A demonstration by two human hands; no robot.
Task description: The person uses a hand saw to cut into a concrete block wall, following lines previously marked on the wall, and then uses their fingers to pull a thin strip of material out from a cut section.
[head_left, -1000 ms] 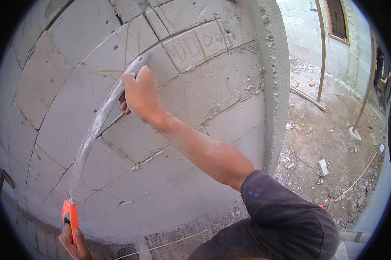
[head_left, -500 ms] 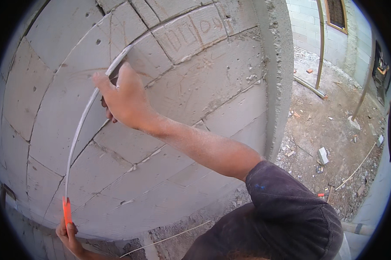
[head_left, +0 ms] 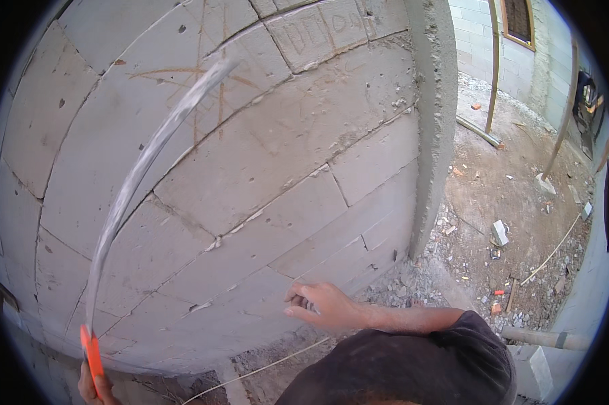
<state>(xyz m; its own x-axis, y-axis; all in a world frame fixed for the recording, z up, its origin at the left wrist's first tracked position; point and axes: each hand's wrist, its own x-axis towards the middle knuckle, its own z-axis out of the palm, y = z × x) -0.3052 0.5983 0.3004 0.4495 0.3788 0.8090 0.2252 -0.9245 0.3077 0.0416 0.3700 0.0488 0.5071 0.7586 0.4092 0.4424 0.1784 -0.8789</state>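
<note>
At the lower left my left hand (head_left: 95,388) is closed around the orange handle (head_left: 92,354) of a long, thin silvery tool. Its whitish strip (head_left: 139,169) rises in a bend along the block wall (head_left: 250,175), and its far end is blurred near the brown chalk marks. The strip looks like a blade seen on edge, but its exact kind is unclear. My right hand (head_left: 321,307) is off the tool, in front of the wall's lower part. Its fingers curl loosely with a gap to the thumb, and nothing shows in them.
A rough concrete column (head_left: 429,135) edges the wall on the right. Beyond it, rubble and block pieces (head_left: 499,233) lie on dirt ground among upright poles (head_left: 494,67). A thin pale rod (head_left: 264,368) lies along the wall's foot.
My right hand has let go of the strip's upper part and dropped down to the right. The tool's upper end now appears nearer, and its orange handle sits slightly lower in view.
</note>
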